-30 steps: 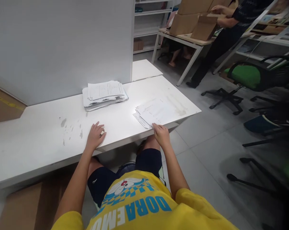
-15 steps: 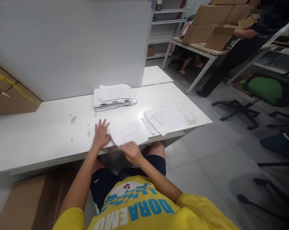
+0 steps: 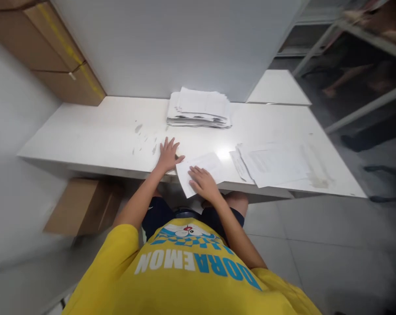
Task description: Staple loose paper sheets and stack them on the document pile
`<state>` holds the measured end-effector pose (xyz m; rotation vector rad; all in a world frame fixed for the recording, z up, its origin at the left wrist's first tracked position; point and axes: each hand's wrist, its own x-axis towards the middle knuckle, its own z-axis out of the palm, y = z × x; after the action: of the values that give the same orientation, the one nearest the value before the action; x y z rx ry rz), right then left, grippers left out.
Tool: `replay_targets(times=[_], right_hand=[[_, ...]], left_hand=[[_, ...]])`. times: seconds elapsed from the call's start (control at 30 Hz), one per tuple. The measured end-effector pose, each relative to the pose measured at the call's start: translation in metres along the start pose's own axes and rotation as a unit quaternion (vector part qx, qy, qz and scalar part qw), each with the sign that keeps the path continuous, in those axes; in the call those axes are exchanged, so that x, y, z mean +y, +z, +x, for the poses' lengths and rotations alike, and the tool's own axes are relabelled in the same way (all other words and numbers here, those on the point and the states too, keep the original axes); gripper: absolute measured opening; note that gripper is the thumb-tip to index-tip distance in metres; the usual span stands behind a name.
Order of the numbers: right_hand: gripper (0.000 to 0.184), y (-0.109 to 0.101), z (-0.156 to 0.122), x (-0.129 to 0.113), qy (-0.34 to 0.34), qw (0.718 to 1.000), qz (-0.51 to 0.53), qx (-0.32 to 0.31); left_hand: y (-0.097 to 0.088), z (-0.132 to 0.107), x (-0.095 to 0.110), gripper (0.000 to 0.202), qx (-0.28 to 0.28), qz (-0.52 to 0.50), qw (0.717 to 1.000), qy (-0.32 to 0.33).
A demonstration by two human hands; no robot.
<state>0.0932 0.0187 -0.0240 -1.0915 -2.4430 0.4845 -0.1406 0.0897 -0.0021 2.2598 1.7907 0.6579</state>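
Observation:
A white sheet of paper [image 3: 208, 163] lies at the front edge of the white table, its near corner sticking out past the edge. My right hand [image 3: 203, 181] rests flat on top of this sheet with the fingers stretched out. Just left of it, my left hand [image 3: 168, 155] lies on the tabletop with spread fingers, its thumb at the paper's left corner. Behind my hands stands a thick stack of papers [image 3: 201, 107]. To the right is a looser pile of printed sheets [image 3: 270, 164], spread unevenly.
The white table [image 3: 112, 140] has grey marks on its left part and a brownish stain at right. A grey partition [image 3: 185, 48] rises behind it. Cardboard boxes [image 3: 60, 65] stand at the back left; another box [image 3: 76, 205] sits below. At far right another person's leg [image 3: 349, 78] shows.
My view has swung left. My right hand has gone from gripping the sheet's near edge to lying flat on it. The sheet now lies turned, with a corner over the table edge.

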Motion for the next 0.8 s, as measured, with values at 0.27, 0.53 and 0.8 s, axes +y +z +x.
replay_targets(times=[0.27,0.53,0.8], right_hand=[[0.045,-0.014,0.015,0.01,-0.022,0.998,0.029,-0.054],[0.049,-0.011,0.033,0.006,-0.026,0.996,0.028,-0.075],[0.051,-0.006,0.041,-0.003,-0.001,0.997,-0.005,-0.079]], left_hand=[[0.002,0.005,-0.015,0.059,-0.017,-0.114,0.993,0.018],[0.0,0.005,-0.014,0.053,-0.021,-0.129,0.991,0.021],[-0.003,0.005,-0.017,0.043,-0.022,-0.123,0.992,0.03]])
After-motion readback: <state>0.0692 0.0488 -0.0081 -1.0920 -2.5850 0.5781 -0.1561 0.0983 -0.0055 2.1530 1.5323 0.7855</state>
